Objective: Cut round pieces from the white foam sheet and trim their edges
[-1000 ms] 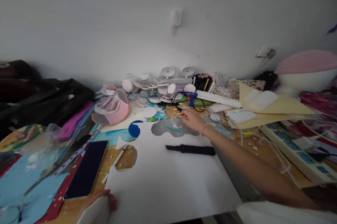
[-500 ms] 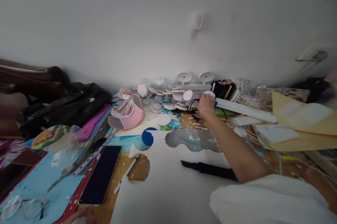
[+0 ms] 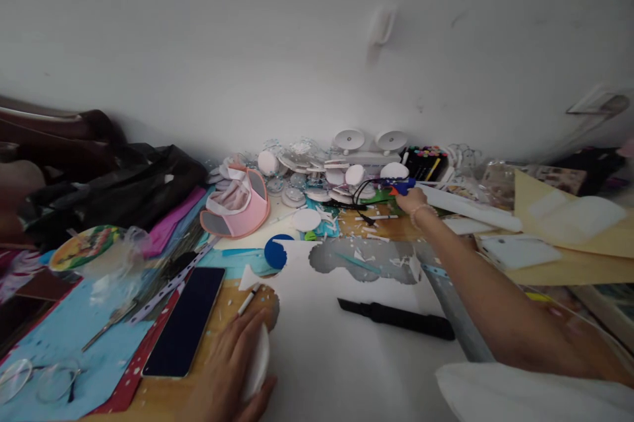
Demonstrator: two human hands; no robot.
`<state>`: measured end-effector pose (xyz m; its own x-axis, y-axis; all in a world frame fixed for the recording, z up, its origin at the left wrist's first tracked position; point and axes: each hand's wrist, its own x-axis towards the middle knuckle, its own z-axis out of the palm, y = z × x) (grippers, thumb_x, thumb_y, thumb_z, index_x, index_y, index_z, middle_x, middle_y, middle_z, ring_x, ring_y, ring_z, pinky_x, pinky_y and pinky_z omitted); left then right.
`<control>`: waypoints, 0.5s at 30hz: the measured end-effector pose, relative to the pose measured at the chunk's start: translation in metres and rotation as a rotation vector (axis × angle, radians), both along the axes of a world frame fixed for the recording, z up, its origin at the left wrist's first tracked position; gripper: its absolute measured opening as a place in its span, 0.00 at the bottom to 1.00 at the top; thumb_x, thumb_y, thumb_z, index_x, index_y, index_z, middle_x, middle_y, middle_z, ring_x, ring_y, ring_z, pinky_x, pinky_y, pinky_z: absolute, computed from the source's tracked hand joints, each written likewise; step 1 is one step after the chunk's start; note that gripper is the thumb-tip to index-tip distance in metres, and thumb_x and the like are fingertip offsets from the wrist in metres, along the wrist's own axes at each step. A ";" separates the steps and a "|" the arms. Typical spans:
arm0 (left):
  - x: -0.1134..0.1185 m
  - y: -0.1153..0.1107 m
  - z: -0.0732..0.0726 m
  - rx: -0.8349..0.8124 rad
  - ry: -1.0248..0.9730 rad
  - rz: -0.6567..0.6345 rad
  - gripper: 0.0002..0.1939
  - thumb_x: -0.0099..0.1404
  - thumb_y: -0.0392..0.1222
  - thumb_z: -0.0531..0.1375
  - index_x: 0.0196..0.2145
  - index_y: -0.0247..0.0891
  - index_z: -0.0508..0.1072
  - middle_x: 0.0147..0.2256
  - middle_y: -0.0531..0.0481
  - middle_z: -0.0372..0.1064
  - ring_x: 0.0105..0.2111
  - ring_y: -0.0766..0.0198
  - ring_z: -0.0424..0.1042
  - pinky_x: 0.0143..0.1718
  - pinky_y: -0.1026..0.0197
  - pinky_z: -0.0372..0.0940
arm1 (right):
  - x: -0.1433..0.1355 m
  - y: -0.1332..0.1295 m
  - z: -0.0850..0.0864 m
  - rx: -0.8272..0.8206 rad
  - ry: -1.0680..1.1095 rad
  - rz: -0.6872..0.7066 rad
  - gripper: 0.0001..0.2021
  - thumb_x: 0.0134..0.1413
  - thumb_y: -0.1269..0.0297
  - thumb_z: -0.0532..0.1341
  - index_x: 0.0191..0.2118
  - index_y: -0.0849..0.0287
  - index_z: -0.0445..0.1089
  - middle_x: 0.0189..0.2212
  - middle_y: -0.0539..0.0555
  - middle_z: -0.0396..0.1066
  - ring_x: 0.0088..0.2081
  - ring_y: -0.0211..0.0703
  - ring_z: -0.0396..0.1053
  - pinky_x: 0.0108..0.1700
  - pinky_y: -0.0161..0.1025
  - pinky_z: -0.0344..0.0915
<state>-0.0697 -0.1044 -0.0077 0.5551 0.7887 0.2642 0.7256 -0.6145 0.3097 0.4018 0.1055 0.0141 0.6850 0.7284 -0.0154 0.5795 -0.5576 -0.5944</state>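
Note:
At the bottom of the view my left hand (image 3: 228, 356) is closed round a white round disc (image 3: 258, 364), fingers on one side and thumb below. Farther back, my right hand (image 3: 412, 200) grips a blue glue gun (image 3: 405, 184) with an orange trigger. A dark cord runs left from the gun area. Between my arms lies a white foam sheet (image 3: 327, 349) with rounded pieces cut from its far edge. On it rests a black utility knife (image 3: 396, 319). A white marker-like stick (image 3: 248, 300) lies just beyond my left hand.
A phone (image 3: 185, 323), scissors (image 3: 109, 325) and eyeglasses (image 3: 59, 381) lie on the left. A pink visor cap (image 3: 242, 207) and piled white discs (image 3: 292, 194) stand near the wall. Markers (image 3: 426, 164) and a long white strip (image 3: 468, 205) are at right back.
My left hand has come up into view with the white disc, over the sheet's left edge. My right hand has shifted right, and the glue gun now shows in it.

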 end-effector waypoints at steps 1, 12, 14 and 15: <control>0.005 0.008 -0.002 0.027 0.051 -0.038 0.37 0.64 0.46 0.56 0.66 0.43 0.45 0.62 0.41 0.56 0.61 0.48 0.57 0.59 0.47 0.59 | 0.000 -0.002 0.007 0.030 0.044 0.015 0.17 0.61 0.60 0.59 0.53 0.61 0.65 0.50 0.58 0.67 0.47 0.46 0.69 0.47 0.49 0.69; 0.030 0.037 -0.003 0.113 0.156 -0.145 0.34 0.64 0.54 0.55 0.63 0.36 0.53 0.60 0.38 0.58 0.62 0.47 0.54 0.63 0.36 0.42 | 0.009 -0.072 0.062 0.353 0.068 0.112 0.15 0.47 0.70 0.67 0.42 0.62 0.66 0.31 0.56 0.72 0.27 0.44 0.72 0.29 0.40 0.70; 0.030 0.036 -0.001 0.123 0.146 -0.133 0.31 0.65 0.52 0.54 0.62 0.37 0.55 0.59 0.39 0.60 0.61 0.47 0.55 0.63 0.36 0.41 | 0.008 -0.088 0.066 0.415 -0.026 0.112 0.19 0.46 0.70 0.66 0.45 0.60 0.63 0.35 0.59 0.73 0.30 0.48 0.74 0.32 0.43 0.71; 0.030 0.036 0.000 0.126 0.138 -0.123 0.30 0.66 0.51 0.54 0.62 0.37 0.56 0.59 0.39 0.60 0.61 0.48 0.55 0.63 0.35 0.41 | 0.006 -0.096 0.069 0.443 -0.068 0.122 0.20 0.46 0.70 0.65 0.47 0.60 0.61 0.36 0.60 0.73 0.31 0.48 0.74 0.33 0.43 0.71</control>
